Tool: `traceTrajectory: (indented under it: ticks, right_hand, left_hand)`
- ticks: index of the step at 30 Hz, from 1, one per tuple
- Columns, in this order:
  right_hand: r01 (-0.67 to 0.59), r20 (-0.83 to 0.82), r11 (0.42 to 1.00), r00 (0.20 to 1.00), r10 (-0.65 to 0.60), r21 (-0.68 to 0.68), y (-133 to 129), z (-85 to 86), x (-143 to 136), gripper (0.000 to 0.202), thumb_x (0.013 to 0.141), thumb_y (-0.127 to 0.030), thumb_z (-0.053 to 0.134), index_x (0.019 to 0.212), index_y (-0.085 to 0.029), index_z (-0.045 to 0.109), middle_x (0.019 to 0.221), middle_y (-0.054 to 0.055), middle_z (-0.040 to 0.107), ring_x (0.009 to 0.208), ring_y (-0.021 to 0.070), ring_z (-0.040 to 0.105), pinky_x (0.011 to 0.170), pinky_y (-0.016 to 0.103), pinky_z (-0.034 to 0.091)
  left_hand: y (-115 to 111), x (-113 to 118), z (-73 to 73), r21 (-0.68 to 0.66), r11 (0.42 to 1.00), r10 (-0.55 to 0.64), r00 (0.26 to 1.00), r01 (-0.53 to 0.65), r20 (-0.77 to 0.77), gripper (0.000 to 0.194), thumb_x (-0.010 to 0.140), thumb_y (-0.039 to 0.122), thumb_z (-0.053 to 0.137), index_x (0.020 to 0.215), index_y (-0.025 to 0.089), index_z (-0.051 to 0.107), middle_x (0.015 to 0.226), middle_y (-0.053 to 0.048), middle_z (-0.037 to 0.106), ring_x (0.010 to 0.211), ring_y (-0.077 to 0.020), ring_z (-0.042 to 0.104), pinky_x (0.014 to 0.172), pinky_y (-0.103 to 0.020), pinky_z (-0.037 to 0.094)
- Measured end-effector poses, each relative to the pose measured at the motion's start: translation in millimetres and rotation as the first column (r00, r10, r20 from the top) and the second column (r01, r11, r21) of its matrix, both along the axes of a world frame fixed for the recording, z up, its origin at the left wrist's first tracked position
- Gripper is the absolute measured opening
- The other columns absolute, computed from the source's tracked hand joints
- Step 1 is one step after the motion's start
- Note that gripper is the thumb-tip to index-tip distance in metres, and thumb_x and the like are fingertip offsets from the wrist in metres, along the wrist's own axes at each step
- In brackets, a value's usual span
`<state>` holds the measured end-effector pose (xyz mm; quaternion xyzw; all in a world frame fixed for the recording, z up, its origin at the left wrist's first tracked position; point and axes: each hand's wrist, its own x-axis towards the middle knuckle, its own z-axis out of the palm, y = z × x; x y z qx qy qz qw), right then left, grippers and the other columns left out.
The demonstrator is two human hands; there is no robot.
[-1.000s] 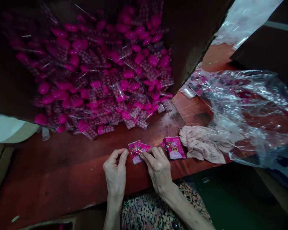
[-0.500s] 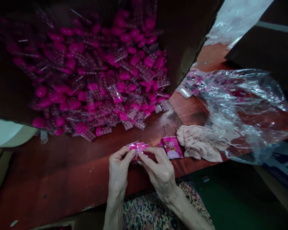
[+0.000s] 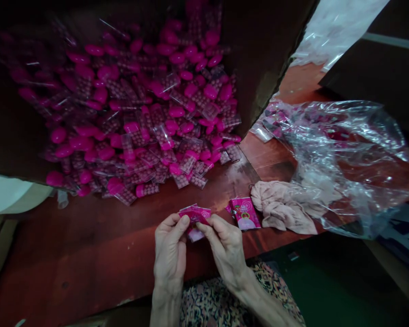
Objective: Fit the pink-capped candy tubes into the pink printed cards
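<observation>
Between both hands are several small pink printed packets (image 3: 198, 212), fanned slightly over the front part of the table. My left hand (image 3: 169, 247) pinches their left side between thumb and fingers. On the other side, my right hand (image 3: 227, 245) is closed with thumb and fingertips on the right edge. A small stack of similar pink packets (image 3: 246, 213) lies just right of my right hand. Beyond my hands is a heap of small clear tubes (image 3: 163, 136) with bright pink caps and round pellets inside.
A dark open carton (image 3: 259, 68) surrounds the heap, which spills onto the red-brown table (image 3: 88, 245). A crumpled pale cloth (image 3: 282, 204) lies right of the packet stack. Clear plastic bags (image 3: 347, 150) with pink pieces spread beyond it. A whitish round object (image 3: 17, 195) stands at the left.
The packets have been bent or spread apart, and a paler lower part now shows between my fingers. Both hands stay nearly in place.
</observation>
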<state>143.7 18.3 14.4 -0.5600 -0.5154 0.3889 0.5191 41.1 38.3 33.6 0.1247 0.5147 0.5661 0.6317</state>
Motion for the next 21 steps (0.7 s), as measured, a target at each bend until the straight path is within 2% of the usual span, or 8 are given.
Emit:
traceTrajectory:
  ticks: [4, 6, 8, 11, 13, 15, 17, 21]
  right_hand:
    - [-0.063, 0.103, 0.984, 0.994, 0.046, 0.165, 3, -0.1, 5, 0.018, 0.086, -0.013, 0.049, 0.083, -0.02, 0.065, 0.074, 0.003, 0.063, 0.069, 0.0155, 0.06, 0.064, 0.026, 0.05]
    - [-0.112, 0.135, 0.974, 0.987, 0.087, 0.196, 3, 0.8, 5, 0.019, 0.086, -0.012, 0.049, 0.087, -0.02, 0.065, 0.078, 0.004, 0.065, 0.073, 0.0167, 0.061, 0.067, 0.027, 0.051]
    - [-0.125, 0.141, 0.979, 0.985, 0.103, 0.161, 1, 2.2, 4, 0.017, 0.085, -0.013, 0.052, 0.087, -0.02, 0.067, 0.079, 0.005, 0.067, 0.074, 0.0177, 0.062, 0.069, 0.029, 0.052]
    - [-0.065, 0.039, 0.998, 0.997, 0.066, -0.023, 0, 5.9, 2, 0.017, 0.077, -0.016, 0.063, 0.094, -0.019, 0.067, 0.076, 0.002, 0.068, 0.069, 0.0169, 0.063, 0.066, 0.028, 0.052]
    - [-0.096, -0.069, 0.985, 0.994, 0.086, -0.146, 1, 9.2, 0, 0.017, 0.074, -0.019, 0.068, 0.091, -0.019, 0.068, 0.071, 0.0, 0.068, 0.063, 0.0151, 0.062, 0.061, 0.025, 0.052]
    - [-0.159, -0.141, 0.967, 0.981, 0.132, -0.2, 2, 12.2, -2, 0.007, 0.076, -0.022, 0.066, 0.081, -0.018, 0.069, 0.066, -0.002, 0.068, 0.059, 0.0137, 0.061, 0.057, 0.023, 0.05]
    - [-0.177, -0.143, 0.967, 0.978, 0.153, -0.181, 3, 14.2, -5, 0.01, 0.081, -0.023, 0.061, 0.08, -0.018, 0.07, 0.07, 0.0, 0.07, 0.062, 0.0141, 0.063, 0.06, 0.023, 0.051]
    - [-0.174, 0.0, 0.985, 0.985, 0.174, -0.013, 5, 12.4, -9, 0.018, 0.086, -0.017, 0.053, 0.093, -0.019, 0.069, 0.089, 0.004, 0.072, 0.08, 0.0171, 0.066, 0.074, 0.028, 0.052]
  left_hand:
    - [1, -5, 3.6, 0.044, 0.988, -0.146, 0.989, 0.146, -0.018, 0.028, 0.057, 0.021, 0.078, 0.083, 0.013, 0.072, 0.081, -0.007, 0.073, 0.072, -0.013, 0.064, 0.068, -0.021, 0.05]
    - [2, -4, 3.3, 0.025, 0.991, -0.131, 0.991, 0.132, -0.039, 0.023, 0.054, 0.017, 0.079, 0.076, 0.013, 0.072, 0.075, -0.006, 0.072, 0.068, -0.0118, 0.063, 0.066, -0.019, 0.05]
    - [3, -4, 0.9, 0.002, 0.998, -0.055, 0.998, 0.055, -0.043, 0.016, 0.052, 0.016, 0.08, 0.065, 0.013, 0.07, 0.066, -0.003, 0.07, 0.061, -0.0095, 0.061, 0.062, -0.018, 0.049]
    - [3, -5, -4.3, -0.002, 1.0, 0.026, 0.999, -0.026, -0.028, 0.017, 0.05, 0.017, 0.08, 0.061, 0.014, 0.068, 0.06, 0.001, 0.067, 0.054, -0.007, 0.058, 0.056, -0.016, 0.047]
    - [2, -7, -6.3, 0.009, 0.999, 0.041, 0.999, -0.041, -0.025, 0.018, 0.051, 0.018, 0.081, 0.059, 0.014, 0.066, 0.057, 0.002, 0.065, 0.052, -0.0061, 0.056, 0.053, -0.015, 0.046]
    - [2, -8, -6.2, 0.009, 0.999, 0.043, 0.999, -0.043, -0.011, 0.018, 0.052, 0.019, 0.08, 0.059, 0.015, 0.064, 0.057, 0.003, 0.064, 0.052, -0.0064, 0.056, 0.053, -0.015, 0.046]
    - [2, -9, -4.3, -0.004, 1.0, 0.028, 0.999, -0.028, 0.014, 0.019, 0.053, 0.02, 0.08, 0.065, 0.015, 0.067, 0.061, 0.001, 0.066, 0.055, -0.008, 0.059, 0.056, -0.017, 0.048]
    - [0, -11, -1.5, -0.02, 1.0, -0.001, 0.999, 0.002, 0.043, 0.022, 0.057, 0.024, 0.079, 0.075, 0.013, 0.071, 0.071, -0.003, 0.071, 0.063, -0.0104, 0.062, 0.063, -0.019, 0.05]
